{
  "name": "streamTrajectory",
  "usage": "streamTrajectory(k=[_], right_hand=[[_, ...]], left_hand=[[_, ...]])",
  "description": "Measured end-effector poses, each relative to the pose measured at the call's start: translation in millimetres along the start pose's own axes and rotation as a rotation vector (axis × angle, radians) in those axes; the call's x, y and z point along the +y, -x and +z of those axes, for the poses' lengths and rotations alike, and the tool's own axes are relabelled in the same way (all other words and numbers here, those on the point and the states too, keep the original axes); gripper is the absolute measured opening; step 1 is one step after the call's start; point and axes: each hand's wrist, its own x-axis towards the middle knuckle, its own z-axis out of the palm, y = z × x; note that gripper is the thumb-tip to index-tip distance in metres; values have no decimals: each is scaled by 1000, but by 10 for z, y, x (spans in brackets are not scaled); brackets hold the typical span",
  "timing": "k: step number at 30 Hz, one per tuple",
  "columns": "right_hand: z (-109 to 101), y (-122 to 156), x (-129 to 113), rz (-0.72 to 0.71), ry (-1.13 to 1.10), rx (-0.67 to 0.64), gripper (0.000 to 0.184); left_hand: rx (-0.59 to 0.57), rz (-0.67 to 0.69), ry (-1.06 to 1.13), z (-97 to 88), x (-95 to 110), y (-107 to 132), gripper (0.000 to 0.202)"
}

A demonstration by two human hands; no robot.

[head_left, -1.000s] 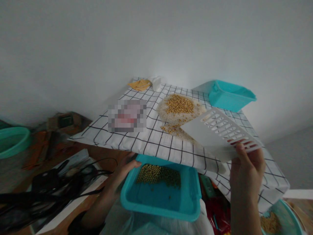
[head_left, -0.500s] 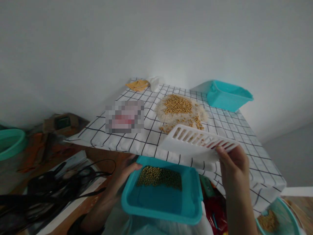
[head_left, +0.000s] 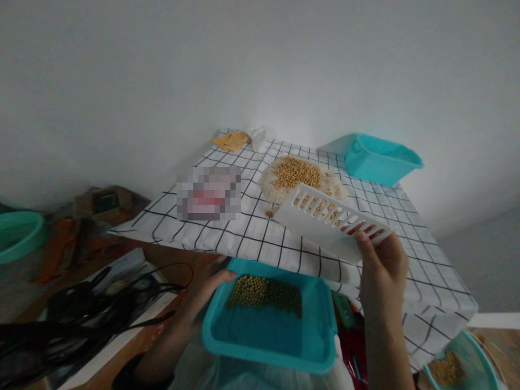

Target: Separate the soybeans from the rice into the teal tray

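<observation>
My left hand is closed over the left rim of a teal plastic bin, which is held below the table's front edge. Inside it lie yellowish beans, looking darker and greener toward the right. Between the thumb and fingers of my right hand is a white slotted plastic panel, tilted over the front of the table. Behind the panel, yellow beans lie on a spread of pale, rice-like grains; the panel hides part of the heap.
The table wears a white checked cloth. Another teal bin stands at its back right, with a yellow cloth at the back left. Black cables lie on the left; a teal bucket stands at lower right.
My right hand has lifted the white slotted panel a little toward the heap, so it covers more of the front beans. My left hand and its bin have stayed in place.
</observation>
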Motion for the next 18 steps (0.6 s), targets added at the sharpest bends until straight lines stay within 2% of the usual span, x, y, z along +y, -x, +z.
streamTrajectory(k=[3,7,9,14,18], right_hand=[[-16,15,13,29,-63,-27,11],[-33,12,54,33,34,-106,13],[-38,-34,82,-12,36,-42,13],[-123,-236,122,-143,-130,187,10],[-274,-342,170,-159,-128,278,11]], left_hand=[[-65,4,49,-8,-20,-10,17],[-17,-28,64,6,-22,0,17],[-26,-21,58,7,-18,-1,20],[-55,1,41,-6,-11,-13,16],[-83,29,20,31,12,17,21]])
